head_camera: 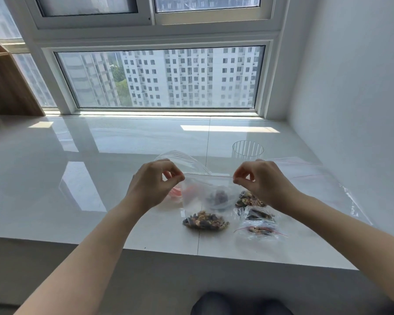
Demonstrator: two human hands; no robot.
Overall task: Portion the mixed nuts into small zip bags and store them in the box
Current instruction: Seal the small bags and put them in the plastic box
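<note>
Left hand [154, 180] and right hand [263, 178] pinching zip bag [205, 196] top corners — nuts [205, 220] inside, filled bags [256, 220] beside

A glossy white tiled bench [114, 201] runs under the window. On it lie filled nut bags [257, 220] in a cluster at right, empty flat zip bags [309, 176] beyond them, a clear ribbed cup [247, 150], and something pink [176, 192] behind the held bag

bare forearms, no sleeves; left grip [156, 183], right grip [259, 178] ringless; dark trouser knee [237, 303].
</note>
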